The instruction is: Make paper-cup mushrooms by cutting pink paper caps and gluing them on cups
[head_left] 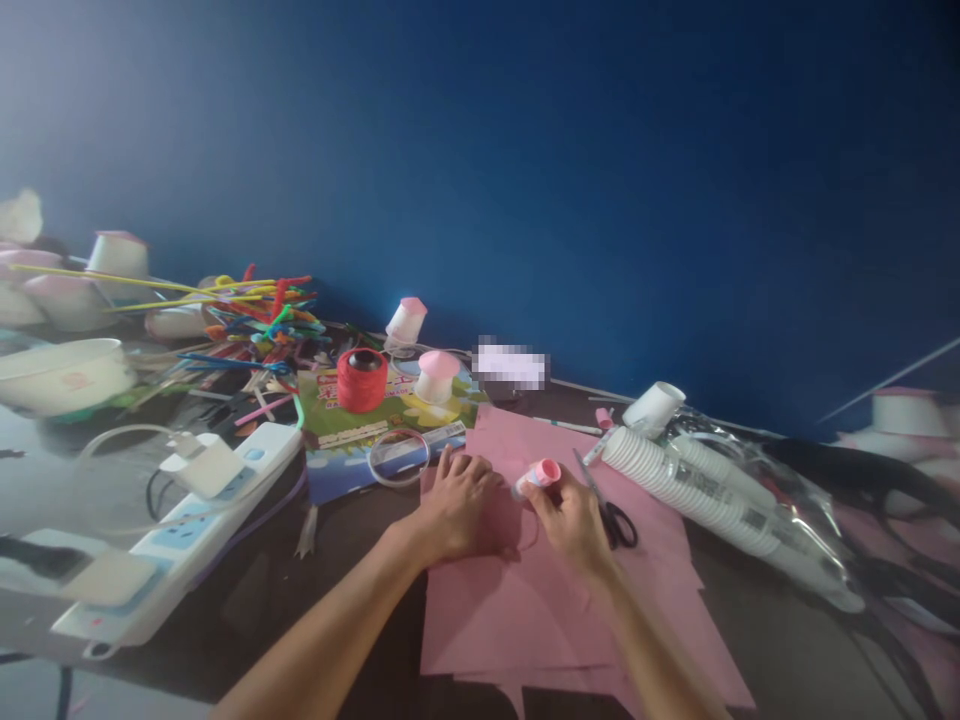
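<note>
A glue stick [538,478] with a pink end is held in my right hand [574,520], tilted just above the pink paper. My left hand [459,505] lies on the pink paper with its fingers stretched forward, pressing down a small pink piece [504,525] between the two hands. Several pink sheets [525,625] are stacked underneath. Black-handled scissors [619,525] rest on the sheets just right of my right hand. Beyond my left hand, a roll of clear tape [399,458] lies on a colourful craft booklet [337,470].
A white power strip [187,540] with plugs lies at left. On the booklet stand a red yarn spool [361,380] and a pink-topped paper cup [437,377]. Bagged paper cups [690,490] lie right. Pipe cleaners [277,310] and a white bowl [67,375] are far left. A blue wall [525,180] rises behind.
</note>
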A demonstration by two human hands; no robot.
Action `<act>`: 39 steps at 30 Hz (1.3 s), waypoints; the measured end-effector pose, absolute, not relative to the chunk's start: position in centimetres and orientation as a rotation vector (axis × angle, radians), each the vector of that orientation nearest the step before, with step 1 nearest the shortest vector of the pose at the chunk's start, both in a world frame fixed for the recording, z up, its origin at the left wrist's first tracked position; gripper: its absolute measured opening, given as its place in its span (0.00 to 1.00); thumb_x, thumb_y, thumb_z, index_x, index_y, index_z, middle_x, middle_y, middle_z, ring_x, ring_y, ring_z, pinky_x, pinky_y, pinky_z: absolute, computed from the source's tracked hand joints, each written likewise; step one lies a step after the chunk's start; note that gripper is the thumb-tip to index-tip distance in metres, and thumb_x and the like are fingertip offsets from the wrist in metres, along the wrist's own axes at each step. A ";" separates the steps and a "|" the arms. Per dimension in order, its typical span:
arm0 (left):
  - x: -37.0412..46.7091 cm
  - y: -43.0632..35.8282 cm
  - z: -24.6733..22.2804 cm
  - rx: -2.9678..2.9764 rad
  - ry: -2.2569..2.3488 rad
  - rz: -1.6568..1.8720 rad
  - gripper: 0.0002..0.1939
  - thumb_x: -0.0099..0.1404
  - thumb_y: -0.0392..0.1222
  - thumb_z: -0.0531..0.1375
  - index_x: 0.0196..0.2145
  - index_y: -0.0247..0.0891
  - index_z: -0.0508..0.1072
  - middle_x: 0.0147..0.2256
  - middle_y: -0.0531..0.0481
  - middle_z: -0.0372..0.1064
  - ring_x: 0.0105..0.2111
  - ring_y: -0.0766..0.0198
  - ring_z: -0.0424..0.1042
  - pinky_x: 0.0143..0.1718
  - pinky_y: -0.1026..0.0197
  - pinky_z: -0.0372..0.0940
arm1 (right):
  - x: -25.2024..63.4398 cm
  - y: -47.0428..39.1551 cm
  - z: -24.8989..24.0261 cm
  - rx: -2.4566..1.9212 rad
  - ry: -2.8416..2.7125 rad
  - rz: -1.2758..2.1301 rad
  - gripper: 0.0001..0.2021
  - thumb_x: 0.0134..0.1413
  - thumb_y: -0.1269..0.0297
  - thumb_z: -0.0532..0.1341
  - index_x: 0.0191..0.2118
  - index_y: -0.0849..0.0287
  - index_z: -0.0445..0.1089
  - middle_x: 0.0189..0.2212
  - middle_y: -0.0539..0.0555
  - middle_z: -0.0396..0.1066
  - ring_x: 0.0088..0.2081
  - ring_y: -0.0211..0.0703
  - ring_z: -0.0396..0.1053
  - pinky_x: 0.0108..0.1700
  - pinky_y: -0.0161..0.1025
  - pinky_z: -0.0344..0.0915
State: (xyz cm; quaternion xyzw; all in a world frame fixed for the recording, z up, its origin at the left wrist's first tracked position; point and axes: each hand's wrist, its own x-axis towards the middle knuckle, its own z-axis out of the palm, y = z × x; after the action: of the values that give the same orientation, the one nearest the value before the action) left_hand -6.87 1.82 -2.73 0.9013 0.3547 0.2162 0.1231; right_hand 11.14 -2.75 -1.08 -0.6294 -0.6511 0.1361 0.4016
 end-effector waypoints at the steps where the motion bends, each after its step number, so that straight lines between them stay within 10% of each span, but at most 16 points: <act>1: -6.9 1.8 -2.8 2.632 1.040 0.631 0.39 0.37 0.67 0.62 0.45 0.43 0.67 0.41 0.46 0.63 0.44 0.50 0.58 0.57 0.40 0.33 | 11.2 -2.7 -1.1 -1.599 -1.649 0.344 0.11 0.52 0.55 0.57 0.32 0.58 0.67 0.23 0.50 0.73 0.25 0.40 0.70 0.28 0.32 0.63; 32: -7.0 1.8 -2.3 2.621 1.028 0.531 0.47 0.39 0.70 0.60 0.56 0.50 0.58 0.46 0.46 0.58 0.49 0.48 0.55 0.57 0.38 0.35 | 12.7 -3.3 -0.7 -1.726 -1.733 0.259 0.11 0.51 0.55 0.57 0.28 0.57 0.64 0.19 0.49 0.69 0.22 0.39 0.67 0.26 0.32 0.59; 39: -7.2 1.9 -1.8 2.602 1.001 0.517 0.36 0.41 0.68 0.60 0.46 0.50 0.70 0.45 0.48 0.59 0.47 0.51 0.56 0.59 0.40 0.31 | 13.1 -3.4 -0.6 -1.649 -1.805 0.224 0.09 0.52 0.58 0.56 0.30 0.58 0.66 0.22 0.50 0.70 0.25 0.40 0.68 0.28 0.32 0.60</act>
State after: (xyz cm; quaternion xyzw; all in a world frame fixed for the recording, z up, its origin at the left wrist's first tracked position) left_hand -7.19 1.86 -1.82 0.9069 0.3490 0.1803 0.1526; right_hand 13.09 -3.41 -0.63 -0.6327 -0.6922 0.0860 0.3365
